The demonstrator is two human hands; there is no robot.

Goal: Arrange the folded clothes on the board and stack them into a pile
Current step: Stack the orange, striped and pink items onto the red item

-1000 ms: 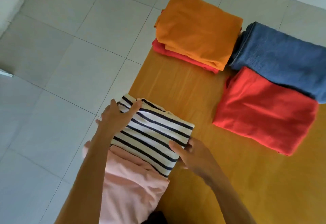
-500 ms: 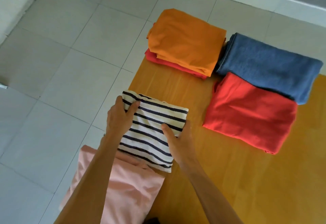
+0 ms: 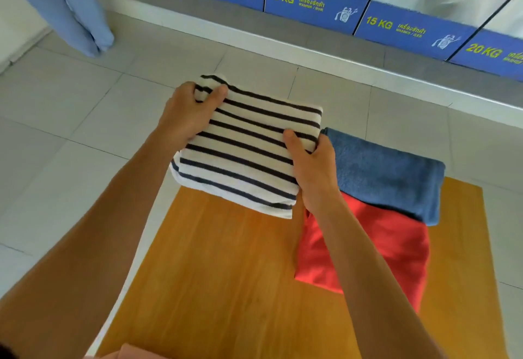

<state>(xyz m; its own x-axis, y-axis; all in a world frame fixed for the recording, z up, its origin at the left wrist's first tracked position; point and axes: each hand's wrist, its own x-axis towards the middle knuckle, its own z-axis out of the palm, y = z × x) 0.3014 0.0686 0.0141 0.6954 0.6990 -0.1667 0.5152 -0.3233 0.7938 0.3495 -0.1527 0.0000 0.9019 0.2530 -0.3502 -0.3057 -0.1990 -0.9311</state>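
A folded white garment with dark stripes [image 3: 249,143] hangs in the air over the far left corner of the orange wooden board [image 3: 226,288]. My left hand [image 3: 186,115] grips its far left corner and my right hand [image 3: 314,166] grips its right edge. To the right, a folded blue garment [image 3: 387,172] lies on the board's far edge, partly on top of a folded red garment [image 3: 396,248]. The orange and red pile at the far left corner is hidden behind the striped garment. A sliver of the pink garment [image 3: 133,353] shows at the bottom edge.
The board lies on a light tiled floor [image 3: 70,121]. A grey step [image 3: 311,39] runs along the back with washing machines behind blue labels [image 3: 311,2]. A pale blue cloth [image 3: 65,5] hangs at the far left.
Both hands have lifted the striped garment off the pink one and carried it forward and up, over the far left pile. The camera has tilted up, and the washing machines have come into view.
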